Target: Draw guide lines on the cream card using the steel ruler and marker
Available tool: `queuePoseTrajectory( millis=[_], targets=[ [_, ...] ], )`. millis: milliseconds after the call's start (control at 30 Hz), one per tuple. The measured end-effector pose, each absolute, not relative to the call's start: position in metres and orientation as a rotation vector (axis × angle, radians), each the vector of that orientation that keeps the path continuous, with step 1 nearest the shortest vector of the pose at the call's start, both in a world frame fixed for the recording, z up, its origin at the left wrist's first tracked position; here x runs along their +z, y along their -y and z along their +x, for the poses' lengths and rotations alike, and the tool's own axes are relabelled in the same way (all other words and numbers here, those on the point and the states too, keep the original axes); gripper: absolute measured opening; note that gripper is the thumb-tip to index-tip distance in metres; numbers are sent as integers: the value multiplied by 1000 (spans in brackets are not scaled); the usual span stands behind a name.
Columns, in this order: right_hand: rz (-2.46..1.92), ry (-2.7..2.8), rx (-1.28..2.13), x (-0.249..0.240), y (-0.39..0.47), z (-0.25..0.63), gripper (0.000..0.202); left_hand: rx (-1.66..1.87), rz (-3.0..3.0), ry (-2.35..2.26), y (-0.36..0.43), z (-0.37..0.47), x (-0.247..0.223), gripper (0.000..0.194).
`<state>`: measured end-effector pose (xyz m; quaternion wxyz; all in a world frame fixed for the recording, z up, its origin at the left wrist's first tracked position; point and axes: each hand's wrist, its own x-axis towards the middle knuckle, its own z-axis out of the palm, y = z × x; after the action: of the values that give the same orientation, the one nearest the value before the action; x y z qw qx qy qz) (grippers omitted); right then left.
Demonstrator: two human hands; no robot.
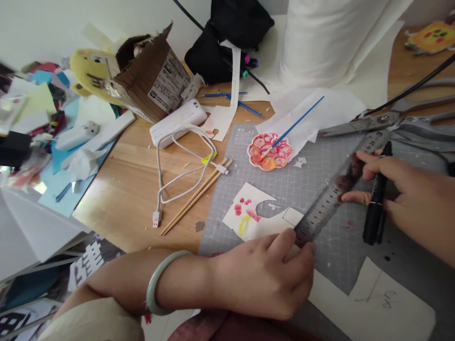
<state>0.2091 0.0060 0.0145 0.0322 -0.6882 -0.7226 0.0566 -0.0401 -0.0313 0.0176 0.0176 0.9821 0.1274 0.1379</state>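
Landmark: the grey cutting mat (284,189) lay on the wooden table (131,189); every place below is told from it.
Far left of the mat: a heap of coloured paper scraps (42,123), a yellow plush toy (88,68) and a torn cardboard box (152,80).
Just left of the mat: a white power bank (177,122) with its white cable (170,180), and wooden chopsticks (195,196) whose tips touched the mat's left edge.
Mat, upper middle: a painted red flower cutout (270,151) with a blue paintbrush (295,124) resting across it.
Mat, lower middle: a white paper piece (252,213) with pink and yellow dabs.
Left hand (263,274): at the mat's near edge, fingers curled, pressing down the lower end of the steel ruler (330,199).
Ruler: lay slantwise across the mat, its lower end over the paper piece.
Right hand (405,199): on the mat's right side, fingertips pinning the ruler's upper end, a black marker (377,199) gripped between the fingers.
Beyond the mat's far right corner: metal scissors (387,121).
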Motion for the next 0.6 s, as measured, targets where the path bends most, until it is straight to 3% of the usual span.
queuePoseTrajectory(
  millis=[200, 600],
  targets=[
    [-2029, 2212, 315, 12, -4, 209, 47, 433, 3042, -365, 31, -41, 16, 15],
    [-1903, 2266, 378, 13, -5, 211, 50, 418, 3060, -406, 32, -41, 17, 17]
  ],
)
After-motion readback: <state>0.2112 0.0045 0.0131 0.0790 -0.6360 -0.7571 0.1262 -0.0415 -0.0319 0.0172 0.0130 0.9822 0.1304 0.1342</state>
